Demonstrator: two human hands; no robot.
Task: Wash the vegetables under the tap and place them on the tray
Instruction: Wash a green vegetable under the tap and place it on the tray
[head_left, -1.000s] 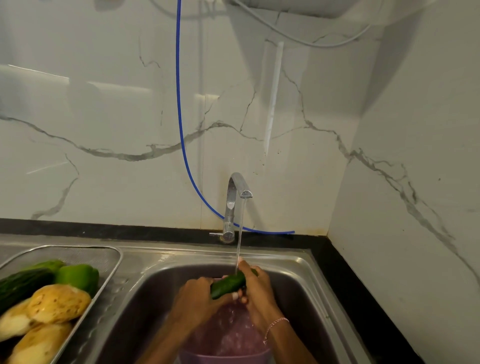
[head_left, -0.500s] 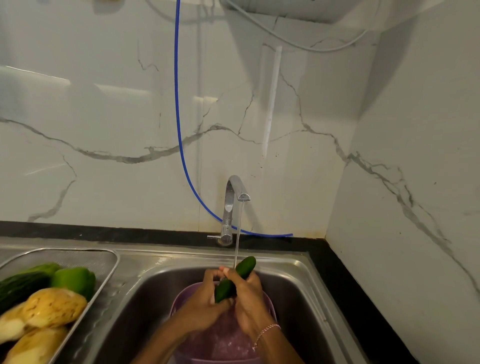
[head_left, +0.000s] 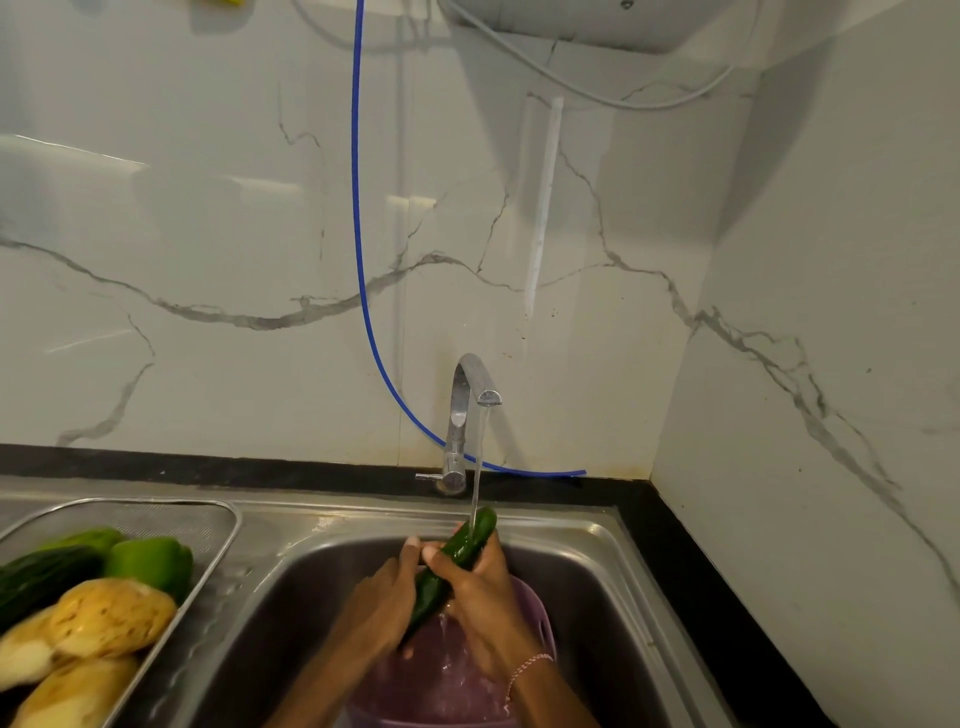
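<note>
Both hands are curled around one cucumber: the left hand grasps its lower end, the right hand its middle. It slants up under the tap stream, above the purple bowl in the sink.

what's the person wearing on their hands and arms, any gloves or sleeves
No gloves, no sleeves in view: the left hand and right hand are bare, as are both forearms. The only thing worn is a thin pink-and-white bracelet round the right wrist. No rings can be made out.
</note>
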